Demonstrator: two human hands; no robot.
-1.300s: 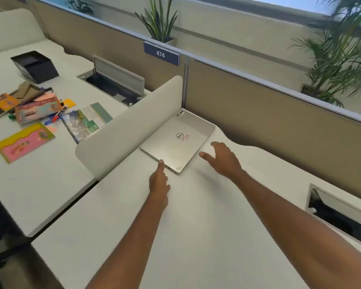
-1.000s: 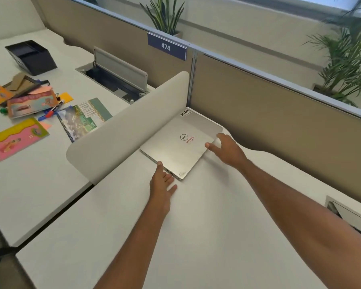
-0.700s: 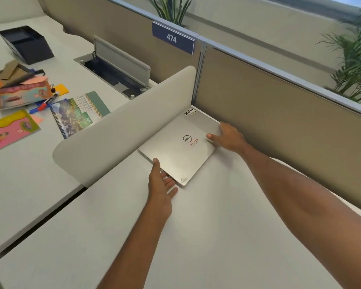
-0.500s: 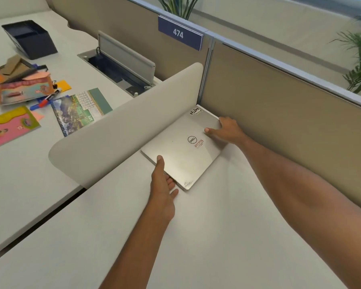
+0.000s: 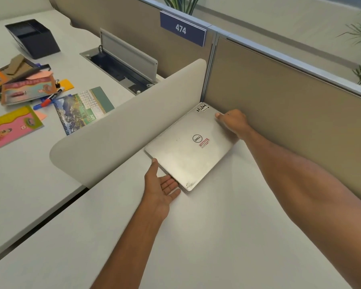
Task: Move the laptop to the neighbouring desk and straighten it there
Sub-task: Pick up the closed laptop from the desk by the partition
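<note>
Now the closed laptop (image 5: 188, 149) lies in the surface's corner beside the divider (image 5: 121, 130), left hand (image 5: 161, 188) and right hand (image 5: 233, 122) open-fingered at opposite edges, so a shallow grip could let it slip.

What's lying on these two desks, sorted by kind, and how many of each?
Laptop: 1
Black tray: 1
Spiral calendar: 1
Pink and yellow card: 1
Marker pens: at least 2
The pile of cards and envelopes overlaps too much to count.
Total: at least 6
</note>
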